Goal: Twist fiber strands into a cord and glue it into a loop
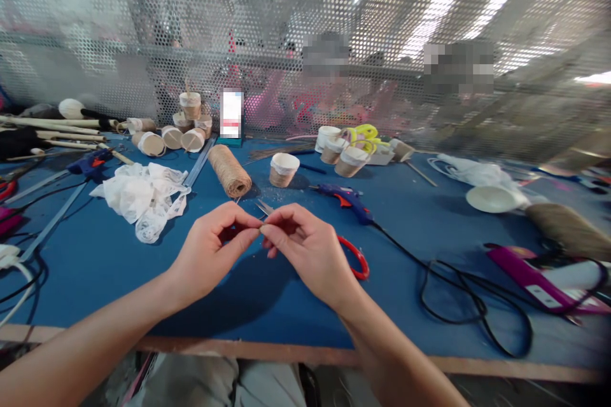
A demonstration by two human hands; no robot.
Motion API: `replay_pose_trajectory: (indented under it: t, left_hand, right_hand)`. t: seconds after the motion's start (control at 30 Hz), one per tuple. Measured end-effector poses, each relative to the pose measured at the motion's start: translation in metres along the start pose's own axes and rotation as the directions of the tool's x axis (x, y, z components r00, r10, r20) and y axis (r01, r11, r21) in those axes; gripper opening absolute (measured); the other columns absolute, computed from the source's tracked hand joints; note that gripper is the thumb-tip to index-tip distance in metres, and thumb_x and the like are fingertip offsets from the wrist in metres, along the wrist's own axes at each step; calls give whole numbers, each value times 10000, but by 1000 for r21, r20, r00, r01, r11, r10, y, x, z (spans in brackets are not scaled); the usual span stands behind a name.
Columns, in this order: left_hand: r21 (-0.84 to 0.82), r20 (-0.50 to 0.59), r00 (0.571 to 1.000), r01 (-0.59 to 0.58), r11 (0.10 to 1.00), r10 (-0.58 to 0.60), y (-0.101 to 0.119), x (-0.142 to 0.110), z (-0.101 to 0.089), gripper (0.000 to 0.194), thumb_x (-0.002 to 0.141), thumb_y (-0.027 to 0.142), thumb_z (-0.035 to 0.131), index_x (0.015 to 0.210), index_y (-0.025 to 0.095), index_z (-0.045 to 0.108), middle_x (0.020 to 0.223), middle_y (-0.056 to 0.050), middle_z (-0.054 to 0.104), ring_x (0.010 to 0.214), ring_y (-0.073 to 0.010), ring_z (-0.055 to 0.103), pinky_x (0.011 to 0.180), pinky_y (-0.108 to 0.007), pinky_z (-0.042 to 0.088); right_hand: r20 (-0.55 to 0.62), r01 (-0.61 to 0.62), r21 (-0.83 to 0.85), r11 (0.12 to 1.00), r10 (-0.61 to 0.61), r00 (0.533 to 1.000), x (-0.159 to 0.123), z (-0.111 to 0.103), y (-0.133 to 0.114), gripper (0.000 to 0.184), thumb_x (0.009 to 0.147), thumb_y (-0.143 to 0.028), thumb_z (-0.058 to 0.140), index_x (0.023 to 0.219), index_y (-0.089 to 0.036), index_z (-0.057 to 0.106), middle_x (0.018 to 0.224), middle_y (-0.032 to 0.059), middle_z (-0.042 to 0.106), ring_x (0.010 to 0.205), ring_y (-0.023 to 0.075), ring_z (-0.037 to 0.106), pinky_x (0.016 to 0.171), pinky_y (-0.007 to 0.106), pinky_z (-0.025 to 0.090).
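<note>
My left hand (217,241) and my right hand (305,248) meet above the middle of the blue table. Thumb and forefinger of each are pinched together, tips touching. Between them is a tiny brownish bit, too small to name. Under my right hand lie scissors, their red handle (361,261) and metal blades (264,206) showing on either side of it. Just beyond my fingers a spool of twine (229,170) lies on its side. A small twine-wrapped cup with a white rim (284,170) stands to its right.
Right of the cup lies a blue glue gun (346,199) with a trailing black cord (458,311). White lace (147,194) is heaped at left. More wrapped cups (191,105) stand at the back near a phone (231,114). A purple power strip (529,280) sits at right; perforated metal mesh (267,19) rises behind.
</note>
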State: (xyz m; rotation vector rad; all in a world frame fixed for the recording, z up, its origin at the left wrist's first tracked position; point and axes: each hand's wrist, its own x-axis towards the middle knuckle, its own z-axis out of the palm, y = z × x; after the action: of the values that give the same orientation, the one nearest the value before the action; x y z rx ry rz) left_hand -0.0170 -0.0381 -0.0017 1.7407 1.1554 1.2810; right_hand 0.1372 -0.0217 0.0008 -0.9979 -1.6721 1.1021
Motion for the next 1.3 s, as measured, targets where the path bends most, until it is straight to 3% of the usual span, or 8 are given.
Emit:
replay_pose_trajectory:
  t: [0.17,0.37,0.57,0.73,0.93,1.03,1.17,1.3]
  left_hand:
    - [278,-4,972,-225,934,236,-7,0,-2,88,803,148,517,757,168,590,729,-32,569,648,-120,543,578,-225,432]
    - [332,15,985,-165,929,170,-7,0,-2,53,790,148,533,751,183,539,691,1,567,612,-109,520,570,-216,416]
    - [330,-32,970,-219,918,243,-9,0,-1,83,786,113,522,737,178,534,697,-2,547,626,-108,517,584,-218,412]
    - [272,-53,981,-163,948,184,-9,2,-1,55,777,137,550,744,180,541,696,0,553,622,-112,515,596,-230,423]
    - [296,-42,976,-192,936,214,-9,-1,2,68,781,116,535,750,177,532,699,1,555,622,-105,518,594,-219,428]
    - [339,-47,970,-210,917,240,-11,-2,4,66,791,129,527,742,174,523,694,1,553,624,-106,522,594,-217,429]
    - [348,-22,984,-160,924,178,-8,2,1,48,802,190,530,837,159,543,777,-26,601,687,-124,562,628,-230,452]
    - [374,168,984,-117,920,57,1,6,-7,176,857,253,444,834,150,585,705,-13,623,627,-118,562,591,-215,441]
  right_hand:
    - [54,-54,-2,999,54,997,1,0,1,98,793,-282,565,790,-183,565,610,-29,554,488,83,530,483,224,470]
    - [56,-8,-15,1000,9,998,0,0,4,122,798,-291,556,732,-191,538,597,-46,511,455,67,509,454,209,442]
    - [54,-90,143,986,83,995,1,3,3,120,780,-293,587,773,-179,548,560,-56,541,449,76,542,475,223,457]
    - [97,-110,212,971,91,991,1,1,2,126,748,-265,621,807,-174,558,595,-51,566,487,71,541,510,226,472]
    - [91,-142,266,954,122,988,2,3,5,173,778,-328,585,748,-170,521,617,-35,550,473,63,496,424,195,415]
    - [75,-124,151,981,113,991,2,6,9,155,800,-312,556,761,-172,505,570,-48,514,456,61,468,435,198,403]
    - [-37,28,-84,996,-32,999,1,6,12,125,829,-282,505,770,-172,516,570,-34,496,488,77,468,465,214,410]
    - [-69,121,-129,984,-130,989,1,2,10,105,828,-264,501,774,-177,522,600,-26,506,510,82,477,477,216,409]
